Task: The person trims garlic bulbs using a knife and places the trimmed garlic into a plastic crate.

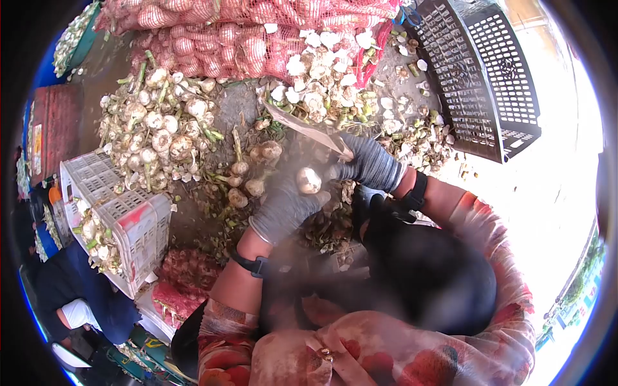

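My left hand (283,207), in a grey glove, is closed round a whitish garlic bulb (309,181) in the middle of the view. Just right of it, my right hand (370,164), also gloved, grips the handle end of a broad flat blade (306,130) that points up and to the left. Both hands are close together above ground strewn with peelings (335,222). Loose bulbs with stems (255,186) lie left of my left hand. A large heap of garlic (158,128) is at the upper left.
Red mesh sacks of garlic (212,48) lie along the top. A black crate (476,77) stands at the upper right. At the left is a white crate (138,238) with trimmed garlic. Another person in dark clothes (84,289) bends at the lower left.
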{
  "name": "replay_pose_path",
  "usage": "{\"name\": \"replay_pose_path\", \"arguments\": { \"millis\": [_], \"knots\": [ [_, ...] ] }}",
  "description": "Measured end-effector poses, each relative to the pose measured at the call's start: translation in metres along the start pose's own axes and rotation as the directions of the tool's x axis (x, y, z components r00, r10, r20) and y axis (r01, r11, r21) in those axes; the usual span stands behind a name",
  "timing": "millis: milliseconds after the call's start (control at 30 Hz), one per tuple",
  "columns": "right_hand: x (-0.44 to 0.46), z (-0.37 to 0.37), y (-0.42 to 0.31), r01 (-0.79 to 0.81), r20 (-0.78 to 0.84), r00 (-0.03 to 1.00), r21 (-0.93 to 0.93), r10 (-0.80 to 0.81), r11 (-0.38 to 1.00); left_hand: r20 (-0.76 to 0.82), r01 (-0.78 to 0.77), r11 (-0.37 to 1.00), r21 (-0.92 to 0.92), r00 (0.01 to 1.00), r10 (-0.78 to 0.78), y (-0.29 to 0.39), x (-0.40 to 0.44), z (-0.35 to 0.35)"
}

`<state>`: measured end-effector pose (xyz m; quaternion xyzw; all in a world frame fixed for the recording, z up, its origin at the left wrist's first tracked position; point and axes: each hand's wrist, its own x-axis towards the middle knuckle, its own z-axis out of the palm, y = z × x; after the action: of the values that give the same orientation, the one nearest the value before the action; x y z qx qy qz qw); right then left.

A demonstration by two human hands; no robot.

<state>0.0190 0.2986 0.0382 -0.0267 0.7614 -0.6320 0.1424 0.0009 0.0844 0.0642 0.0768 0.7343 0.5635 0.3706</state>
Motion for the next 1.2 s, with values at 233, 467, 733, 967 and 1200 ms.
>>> {"name": "replay_pose_path", "arguments": {
  "millis": [233,467,733,967,1200],
  "knots": [
    [0.021,0.006,0.001,-0.032,0.092,0.996,0.120,0.021,0.992,-0.139,-0.037,0.974,-0.224,0.990,0.006,0.003,-0.009,-0.009],
    [0.019,0.003,-0.029,-0.455,0.241,0.881,0.187,0.408,0.871,-0.201,-0.274,0.946,0.175,0.930,0.307,-0.017,0.004,0.004],
    [0.001,-0.018,-0.036,0.183,0.310,0.951,-0.580,0.008,0.794,-0.377,-0.106,0.961,0.255,0.905,0.200,-0.048,-0.005,-0.026],
    [-0.034,-0.053,0.055,-0.290,0.009,0.941,-0.492,0.338,0.821,-0.815,-0.290,0.880,-0.375,0.556,-0.164,-0.045,-0.096,-0.220],
    [-0.024,-0.053,0.067,-0.227,-0.110,0.974,-0.400,0.200,0.888,-0.898,-0.448,0.879,-0.164,0.437,0.056,0.022,-0.097,-0.270]
  ]
}}
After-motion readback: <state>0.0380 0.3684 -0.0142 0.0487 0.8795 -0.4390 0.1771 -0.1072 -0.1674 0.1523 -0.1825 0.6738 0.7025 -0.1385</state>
